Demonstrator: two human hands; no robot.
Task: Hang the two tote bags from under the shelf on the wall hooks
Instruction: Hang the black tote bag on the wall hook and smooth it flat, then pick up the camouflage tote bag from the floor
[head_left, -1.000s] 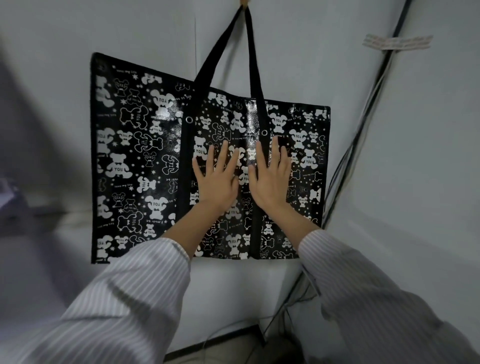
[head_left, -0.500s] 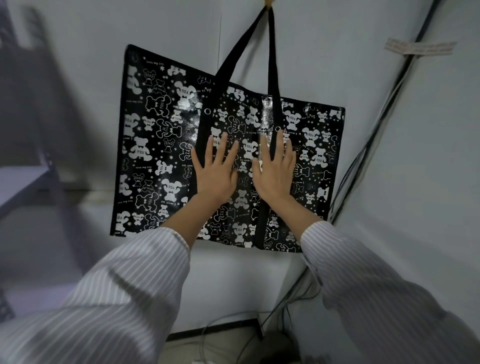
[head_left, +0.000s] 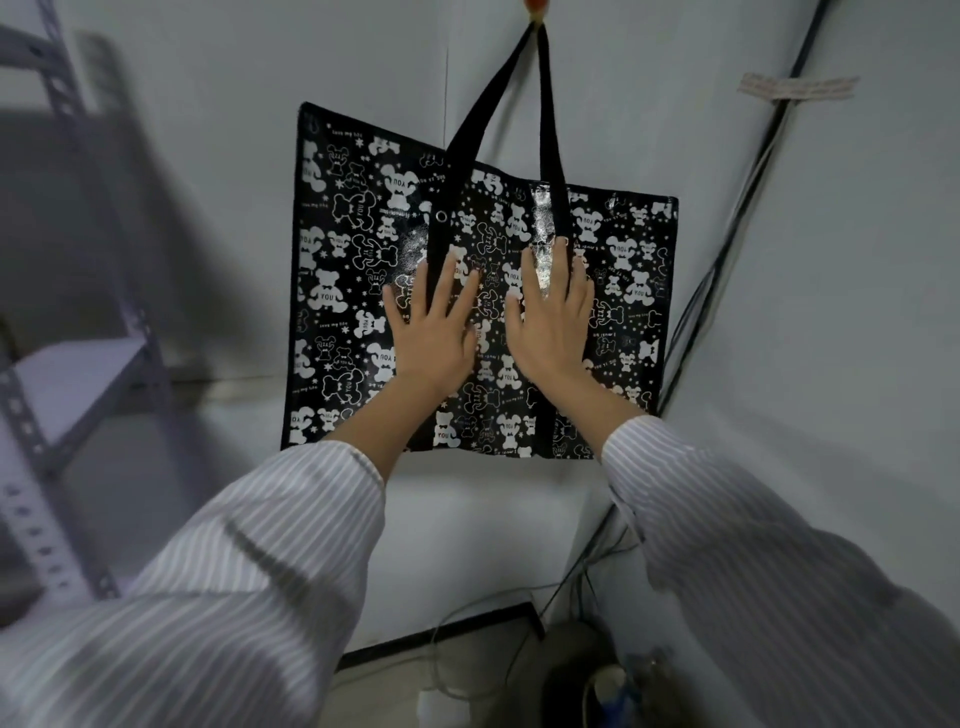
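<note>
Black tote bag (head_left: 363, 291) is hung by its straps from wall hook (head_left: 535, 6), pressed flat by left hand (head_left: 434, 332) and right hand (head_left: 553, 322), fingers spread, nothing gripped; shelf (head_left: 78, 384) lies far left, nearer the left hand; second bag unseen

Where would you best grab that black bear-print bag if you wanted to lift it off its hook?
Probably by the black handle straps, just under the hook, coming from the front and lifting up. They form a narrow loop that fingers can close around, and they carry the tote bag. Its body is flat against the wall; the left hand and right hand only press it, open-palmed.
</note>
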